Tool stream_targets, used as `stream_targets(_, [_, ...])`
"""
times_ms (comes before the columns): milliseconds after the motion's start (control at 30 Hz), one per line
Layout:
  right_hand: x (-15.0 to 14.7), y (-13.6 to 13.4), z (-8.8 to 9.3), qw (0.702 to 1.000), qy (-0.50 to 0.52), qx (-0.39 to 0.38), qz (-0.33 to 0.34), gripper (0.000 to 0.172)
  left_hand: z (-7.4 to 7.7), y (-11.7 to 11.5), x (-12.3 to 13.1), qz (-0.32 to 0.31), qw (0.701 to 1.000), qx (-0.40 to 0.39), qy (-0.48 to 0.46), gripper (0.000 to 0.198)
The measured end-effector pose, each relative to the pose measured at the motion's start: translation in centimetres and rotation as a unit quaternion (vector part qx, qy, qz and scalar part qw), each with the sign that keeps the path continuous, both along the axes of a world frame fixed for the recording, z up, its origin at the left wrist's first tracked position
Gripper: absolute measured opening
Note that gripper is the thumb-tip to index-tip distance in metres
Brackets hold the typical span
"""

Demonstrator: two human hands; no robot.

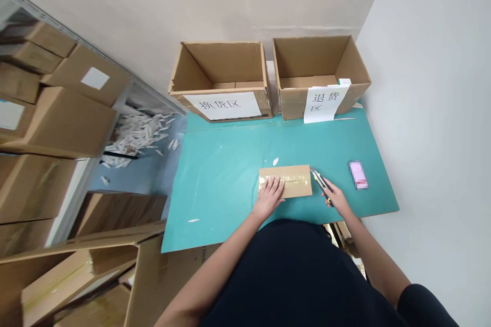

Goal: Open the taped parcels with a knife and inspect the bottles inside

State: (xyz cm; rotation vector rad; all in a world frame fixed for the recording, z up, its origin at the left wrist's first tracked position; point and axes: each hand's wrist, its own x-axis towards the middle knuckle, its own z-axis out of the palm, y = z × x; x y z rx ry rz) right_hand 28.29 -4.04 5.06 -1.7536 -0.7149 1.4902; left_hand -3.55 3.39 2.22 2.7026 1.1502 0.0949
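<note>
Our left hand (pixel 269 195) lies spread and flat on a cardboard parcel (pixel 295 182), pressing on its left end, and clear tape runs lengthwise along the parcel. Our right hand (pixel 335 198) is curled around a yellow and black utility knife (pixel 320 186), its tip just beside the parcel's right edge. We cannot tell whether it touches the cardboard. The parcel lies between our hands, near the front of the tabletop (pixel 218 179).

For steady work, we want that flat palm bearing down so the parcel can't slide, a firm hold on the handle, and the blade pointing away from our pressing fingers.

The tabletop is a teal board with a few white scraps on it and a blurred pink object (pixel 358 174) to the right. Two open cardboard boxes (pixel 220 74) (pixel 318 69) stand along its far edge, labelled with paper signs (pixel 222 106) (pixel 324 103) reading 换货区 and 退货区. To the left, a heap of white strips (pixel 136 135) lies on the floor beside stacked cartons (pixel 57 112).
</note>
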Motion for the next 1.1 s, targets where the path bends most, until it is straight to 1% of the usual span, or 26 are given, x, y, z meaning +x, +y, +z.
stream_targets(233, [0.2,-0.6,-0.9,1.000,0.014,0.003,0.018,0.085,-0.1,0.1,-0.1,-0.001,1.000,0.012,-0.005,0.066])
stream_targets(500, [0.8,-0.7,-0.8,0.997,0.002,-0.019,0.077,0.080,0.0,-0.5,0.1,0.012,1.000,0.013,0.015,0.063])
stream_targets(633, [0.7,-1.2,-1.0,0.997,-0.009,-0.021,0.074,0.078,0.0,-0.6,0.1,0.016,1.000,0.013,0.016,0.064])
stream_targets(800, [-0.1,-2.4,-1.2,0.997,-0.011,-0.023,0.069,0.076,0.2,-0.6,0.1,0.018,1.000,0.012,0.019,0.062])
stream_targets(1100, [-0.5,-3.6,-0.8,0.997,-0.012,-0.030,0.072,0.075,0.3,-0.7,0.2,0.019,1.000,0.002,0.015,0.065])
